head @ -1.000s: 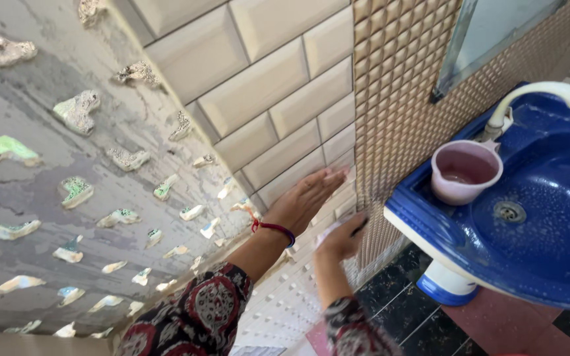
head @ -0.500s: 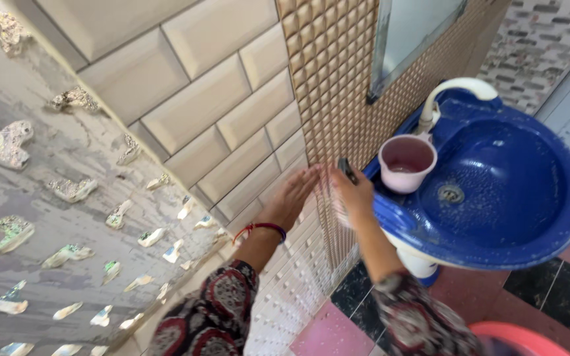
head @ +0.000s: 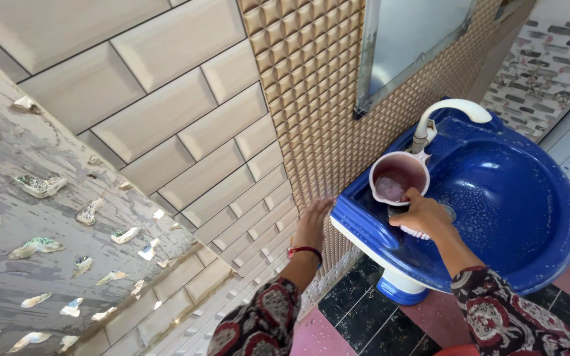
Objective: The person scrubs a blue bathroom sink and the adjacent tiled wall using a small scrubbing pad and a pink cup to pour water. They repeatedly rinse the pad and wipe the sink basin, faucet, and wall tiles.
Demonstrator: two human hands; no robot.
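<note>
Left hand [head: 313, 223] flat, fingers spread, holding nothing, braced on cream wall tiles [head: 232, 191] for balance. Right hand [head: 423, 214] grip closed on pale scrubber [head: 415, 231], low over blue basin [head: 529, 198] rim beside pink mug [head: 398, 177] under tap [head: 443, 115].
</note>
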